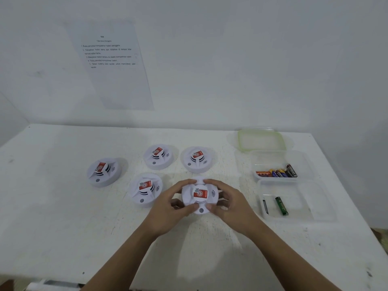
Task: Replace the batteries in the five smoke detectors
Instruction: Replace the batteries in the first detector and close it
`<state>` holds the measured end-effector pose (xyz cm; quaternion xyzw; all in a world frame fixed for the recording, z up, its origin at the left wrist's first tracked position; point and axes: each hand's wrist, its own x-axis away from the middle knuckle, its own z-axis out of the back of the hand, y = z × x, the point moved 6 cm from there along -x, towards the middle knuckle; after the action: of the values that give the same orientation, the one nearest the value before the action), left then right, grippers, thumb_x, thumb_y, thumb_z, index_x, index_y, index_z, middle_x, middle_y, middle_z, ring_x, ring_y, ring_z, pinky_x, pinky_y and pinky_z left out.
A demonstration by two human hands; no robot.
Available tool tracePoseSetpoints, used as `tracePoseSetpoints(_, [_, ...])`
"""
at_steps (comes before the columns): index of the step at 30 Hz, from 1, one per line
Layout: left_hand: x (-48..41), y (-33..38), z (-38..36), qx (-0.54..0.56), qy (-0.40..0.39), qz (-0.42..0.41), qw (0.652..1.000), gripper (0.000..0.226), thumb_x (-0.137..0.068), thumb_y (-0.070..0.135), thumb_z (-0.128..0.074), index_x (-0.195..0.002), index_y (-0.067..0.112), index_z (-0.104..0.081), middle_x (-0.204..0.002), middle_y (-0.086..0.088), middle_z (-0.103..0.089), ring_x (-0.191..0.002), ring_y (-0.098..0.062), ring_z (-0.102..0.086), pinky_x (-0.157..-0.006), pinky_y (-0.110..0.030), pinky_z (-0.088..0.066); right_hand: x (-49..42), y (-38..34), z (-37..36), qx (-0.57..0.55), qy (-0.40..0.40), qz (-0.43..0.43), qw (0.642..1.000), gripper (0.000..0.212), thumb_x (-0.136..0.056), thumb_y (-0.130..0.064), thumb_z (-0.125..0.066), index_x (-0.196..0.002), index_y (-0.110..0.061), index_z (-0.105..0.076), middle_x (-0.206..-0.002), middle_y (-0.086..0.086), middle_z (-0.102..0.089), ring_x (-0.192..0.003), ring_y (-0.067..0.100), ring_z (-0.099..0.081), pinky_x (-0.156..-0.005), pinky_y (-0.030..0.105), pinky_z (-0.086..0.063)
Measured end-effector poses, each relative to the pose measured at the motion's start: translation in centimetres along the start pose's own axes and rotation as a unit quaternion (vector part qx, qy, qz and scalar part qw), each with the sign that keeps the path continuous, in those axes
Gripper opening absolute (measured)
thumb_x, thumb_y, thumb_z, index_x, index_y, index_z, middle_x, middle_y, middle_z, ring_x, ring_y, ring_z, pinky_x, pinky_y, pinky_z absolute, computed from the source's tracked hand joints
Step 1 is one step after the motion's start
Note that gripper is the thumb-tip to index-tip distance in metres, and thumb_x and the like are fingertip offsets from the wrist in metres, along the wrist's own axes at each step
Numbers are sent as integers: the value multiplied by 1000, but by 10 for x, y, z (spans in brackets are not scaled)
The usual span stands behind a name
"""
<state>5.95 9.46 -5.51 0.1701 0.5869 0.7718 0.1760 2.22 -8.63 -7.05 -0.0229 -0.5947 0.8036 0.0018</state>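
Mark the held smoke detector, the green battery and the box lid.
held smoke detector (200, 194): head view, on its red label
green battery (281, 206): head view, middle of its body
box lid (261, 140): head view, middle of its clear panel

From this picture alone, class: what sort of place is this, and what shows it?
Probably a simple work station set up for a task: a scuffed white table against a plain white wall, a printed instruction sheet on that wall, five round white smoke detectors.
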Motion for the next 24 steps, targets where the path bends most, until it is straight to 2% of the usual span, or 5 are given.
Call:
tracePoseSetpoints(6, [1, -1, 2, -9, 9, 2, 1000, 53, -86, 18, -79, -130, 39, -58, -115, 22, -67, -97, -12, -69, -73, -25, -60, 0, -2, -1, 30, 5, 3, 1000, 56, -86, -14, -78, -124, -47, -54, -122, -22, -65, -109, 1, -63, -84, 15, -55])
tracePoseSetpoints(11, [2, -1, 3, -47, 11, -8, 999, 52, -88, 22, -77, -131, 43, -56, -113, 32, -65, -97, -2, -66, -75, -23, -58, 1, -5, -1, 48, 4, 6, 999, 59, -85, -9, -78, -119, -51, -54, -108, -41, -63, -108, -8, -61, -80, 10, -52])
tracePoseSetpoints(17, [0, -3, 1, -100, 46, -45, 993, 51, -89, 22, -75, -134, 39, -57, -124, 17, -61, -103, 4, -61, -74, -14, -54, 0, -4, 0, 108, 18, 13, 994, 61, -86, -18, -78, -118, -61, -49, -113, -44, -56, -111, -6, -59, -86, 5, -46])
tracePoseSetpoints(21, [-5, -3, -2, -135, 52, -61, 988, 49, -90, 26, -74, -126, 51, -52, -122, 21, -60, -104, 8, -59, -72, -10, -52, -2, -5, 0, 199, 21, 35, 979, 53, -88, -27, -76, -132, -44, -53, -120, -39, -50, -112, -12, -47, -100, 12, -36])
tracePoseSetpoints(24, [-10, -9, -2, -141, 47, -43, 988, 47, -91, 31, -73, -125, 54, -51, -121, 25, -61, -105, 8, -59, -74, -10, -52, -8, -3, -1, 243, 30, 35, 969, 54, -88, -33, -75, -139, -28, -57, -133, -17, -60, -122, 4, -48, -106, 21, -34])
